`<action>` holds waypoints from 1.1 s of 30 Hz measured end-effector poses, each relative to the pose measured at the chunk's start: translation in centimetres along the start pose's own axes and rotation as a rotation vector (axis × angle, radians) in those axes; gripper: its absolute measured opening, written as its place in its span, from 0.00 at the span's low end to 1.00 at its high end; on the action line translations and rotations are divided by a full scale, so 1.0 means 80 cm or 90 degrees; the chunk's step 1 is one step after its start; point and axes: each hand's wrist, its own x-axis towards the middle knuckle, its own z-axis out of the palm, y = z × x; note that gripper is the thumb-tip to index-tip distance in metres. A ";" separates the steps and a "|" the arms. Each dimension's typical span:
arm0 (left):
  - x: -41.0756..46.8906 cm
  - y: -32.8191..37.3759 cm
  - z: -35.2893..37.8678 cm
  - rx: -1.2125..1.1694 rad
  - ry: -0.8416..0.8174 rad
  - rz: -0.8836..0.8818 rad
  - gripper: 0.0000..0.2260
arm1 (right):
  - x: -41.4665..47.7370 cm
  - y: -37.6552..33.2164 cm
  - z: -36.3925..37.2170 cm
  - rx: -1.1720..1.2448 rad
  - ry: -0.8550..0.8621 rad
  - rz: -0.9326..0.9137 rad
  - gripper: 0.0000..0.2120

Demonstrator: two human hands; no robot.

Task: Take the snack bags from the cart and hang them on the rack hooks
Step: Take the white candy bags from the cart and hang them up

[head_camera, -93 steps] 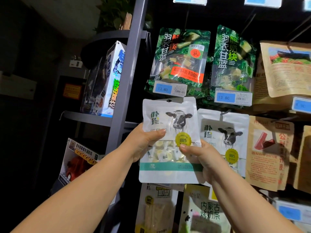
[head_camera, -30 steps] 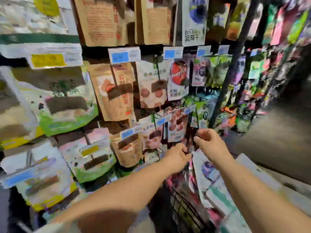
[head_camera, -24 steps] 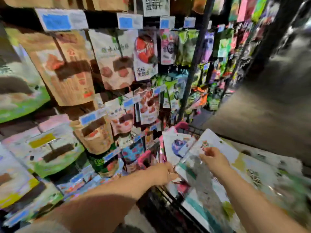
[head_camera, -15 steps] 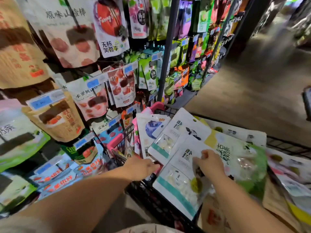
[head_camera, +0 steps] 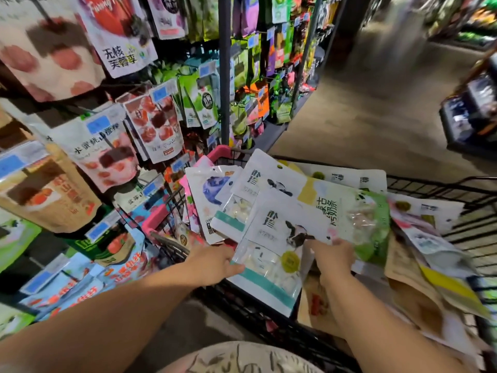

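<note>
A shopper's two bare arms reach from the bottom of the frame over a black wire cart (head_camera: 443,189) heaped with snack bags, beside a rack (head_camera: 224,76) crowded with hanging pouches across the left and upper left. At centre frame lies the bag in hand, a white cow-print snack bag (head_camera: 271,254) with a teal band and a yellow-green round sticker; its long axis runs diagonally, hang-hole end toward the upper right, teal bottom toward the lower middle. It rests tilted on top of the pile, just above the cart's near rim. The left hand (head_camera: 212,266) is at its left edge, fingers curled under and thumb on top, seemingly pinching the lower left corner. The right hand (head_camera: 332,258) sits at the right edge, fingertips pressed together on the bag's face near the cow, partly over a green-and-yellow bag (head_camera: 357,214) beneath. Both hands touch it; the bag lies between them. The rack hooks lie up and to the left, so the lift would likely swing that way.
</note>
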 end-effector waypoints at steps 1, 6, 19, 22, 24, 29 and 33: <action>-0.002 0.001 0.000 -0.009 -0.002 0.005 0.27 | -0.004 0.006 -0.001 0.042 -0.033 0.044 0.40; -0.016 0.013 -0.015 -0.077 -0.033 -0.026 0.17 | -0.024 0.028 -0.005 0.173 -0.190 0.070 0.15; -0.042 0.016 -0.033 -0.763 -0.048 -0.007 0.21 | -0.065 -0.008 0.024 0.310 -0.377 -0.044 0.11; -0.051 0.031 -0.039 -0.937 -0.048 -0.006 0.24 | -0.073 -0.020 0.035 0.337 -0.397 -0.052 0.13; -0.056 0.033 -0.040 -0.964 -0.051 -0.005 0.21 | -0.076 -0.022 0.041 0.300 -0.408 -0.076 0.13; -0.060 0.016 -0.025 -0.962 0.063 -0.063 0.13 | -0.073 -0.021 0.032 0.012 -0.347 -0.113 0.13; -0.051 -0.005 -0.021 -1.030 0.140 -0.093 0.13 | -0.037 0.000 0.012 -0.118 -0.171 -0.085 0.26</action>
